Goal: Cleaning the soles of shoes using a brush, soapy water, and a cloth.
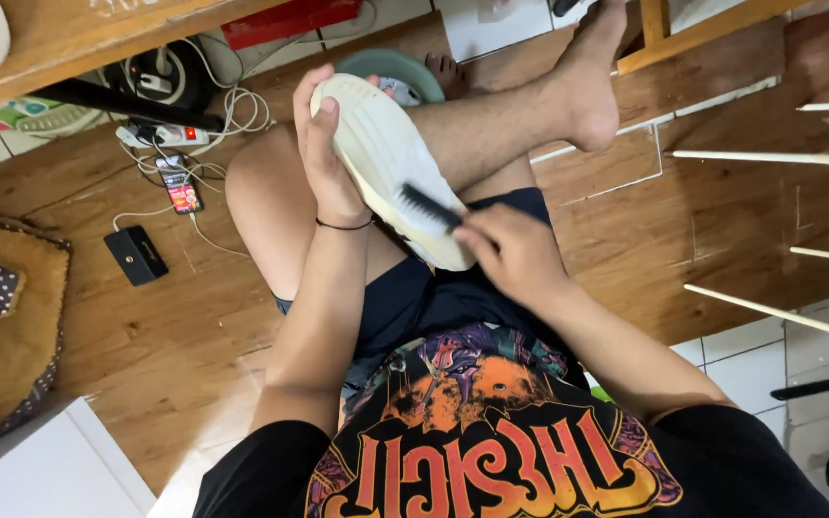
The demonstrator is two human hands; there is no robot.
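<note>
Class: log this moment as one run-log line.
left hand: holds cream rubber-soled shoe | right hand: holds black brush on sole

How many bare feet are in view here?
2. One foot rests on the wooden floor at upper right. Toes of the other foot peek out behind the pale shoe, beside a green basin.

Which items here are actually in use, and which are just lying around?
In use:
- left hand gripping the pale shoe
- right hand holding the black brush against the shoe's sole

Lying about:
- phone
- power strip
- small black box
- green basin
- brown cushion
</note>
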